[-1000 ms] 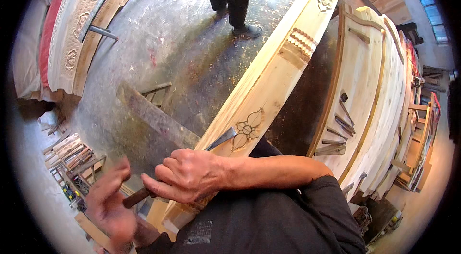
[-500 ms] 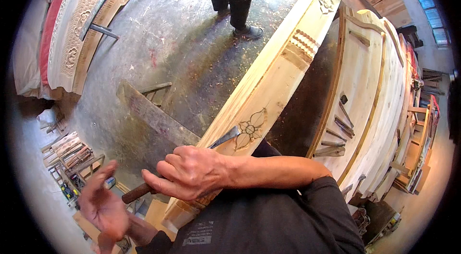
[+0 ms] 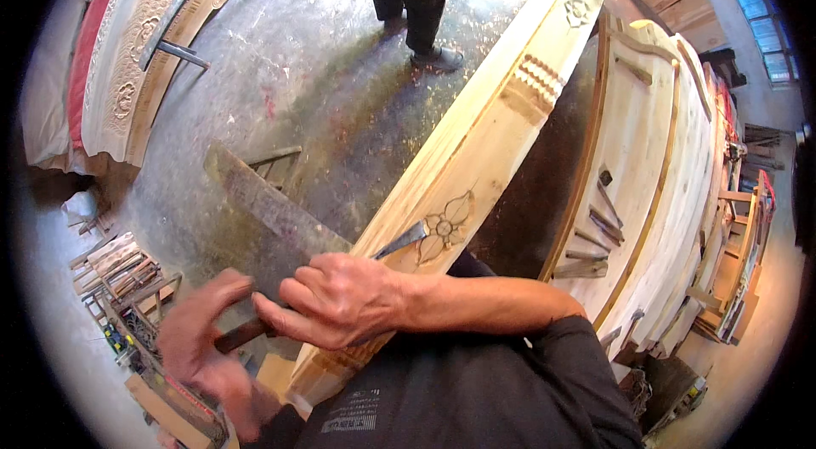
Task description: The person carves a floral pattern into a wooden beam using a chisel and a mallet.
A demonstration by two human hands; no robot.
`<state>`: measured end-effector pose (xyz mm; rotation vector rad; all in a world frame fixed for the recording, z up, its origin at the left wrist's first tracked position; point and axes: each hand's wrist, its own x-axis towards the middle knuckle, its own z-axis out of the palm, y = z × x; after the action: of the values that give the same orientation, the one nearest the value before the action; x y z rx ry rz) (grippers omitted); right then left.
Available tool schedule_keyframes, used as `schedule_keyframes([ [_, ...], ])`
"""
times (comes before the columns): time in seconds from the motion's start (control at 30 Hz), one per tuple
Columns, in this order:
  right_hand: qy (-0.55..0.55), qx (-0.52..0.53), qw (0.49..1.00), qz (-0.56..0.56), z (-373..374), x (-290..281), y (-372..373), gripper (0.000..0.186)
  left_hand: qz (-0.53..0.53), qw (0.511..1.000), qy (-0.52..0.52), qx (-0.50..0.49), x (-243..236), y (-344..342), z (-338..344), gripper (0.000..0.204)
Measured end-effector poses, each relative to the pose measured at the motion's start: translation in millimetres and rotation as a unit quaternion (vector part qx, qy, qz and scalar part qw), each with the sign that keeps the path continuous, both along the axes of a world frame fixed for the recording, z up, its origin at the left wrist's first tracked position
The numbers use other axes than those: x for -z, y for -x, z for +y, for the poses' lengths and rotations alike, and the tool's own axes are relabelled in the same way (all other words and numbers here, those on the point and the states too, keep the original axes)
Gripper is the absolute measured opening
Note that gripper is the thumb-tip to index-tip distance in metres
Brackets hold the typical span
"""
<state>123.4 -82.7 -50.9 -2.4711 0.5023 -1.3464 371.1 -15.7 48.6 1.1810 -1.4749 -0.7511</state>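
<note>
My right hand (image 3: 336, 300) is closed around a chisel (image 3: 401, 241), its arm reaching across from the right. The metal blade slants up and right, its edge at a flower pattern (image 3: 444, 228) carved and outlined on a long pale wooden beam (image 3: 484, 139). At the lower left the chisel's brown handle end (image 3: 240, 335) sticks out of my fist. Beside that end is my left hand (image 3: 200, 338), blurred, fingers curved but apart from the thumb, with nothing seen in it. Whether its palm touches the handle is hard to tell.
Several chisels (image 3: 605, 224) lie on a pale panel (image 3: 633, 160) to the right. A grey plank (image 3: 268, 198) slants up to the beam from the left. Someone in dark trousers (image 3: 412, 3) stands beyond it. A carved panel (image 3: 149, 33) rests on metal supports at the upper left.
My left hand has swung right and upward to the chisel's handle end, its fingers now curved over. The right hand and chisel have barely moved.
</note>
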Motion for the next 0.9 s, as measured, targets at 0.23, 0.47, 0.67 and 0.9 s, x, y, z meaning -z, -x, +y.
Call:
schedule_keyframes([
  [0.23,0.019,0.031,0.999,-0.006,-3.0,0.2,0.8,0.043,-0.046,0.998,-0.002,-0.053,3.8,12.9,-8.1,0.131],
  [0.47,0.093,0.052,0.994,0.011,-0.6,-8.2,0.9,0.040,-0.006,0.999,-0.034,0.030,0.8,15.0,-13.4,0.126],
  [0.67,0.020,-0.003,0.999,0.031,4.4,-3.1,-5.0,0.031,-0.062,0.987,-0.101,0.107,-1.4,26.6,-22.8,0.119],
  [0.9,0.000,-0.011,0.999,0.034,2.5,0.3,-4.4,0.027,-0.072,0.982,-0.145,0.093,-2.2,30.9,-22.9,0.118],
])
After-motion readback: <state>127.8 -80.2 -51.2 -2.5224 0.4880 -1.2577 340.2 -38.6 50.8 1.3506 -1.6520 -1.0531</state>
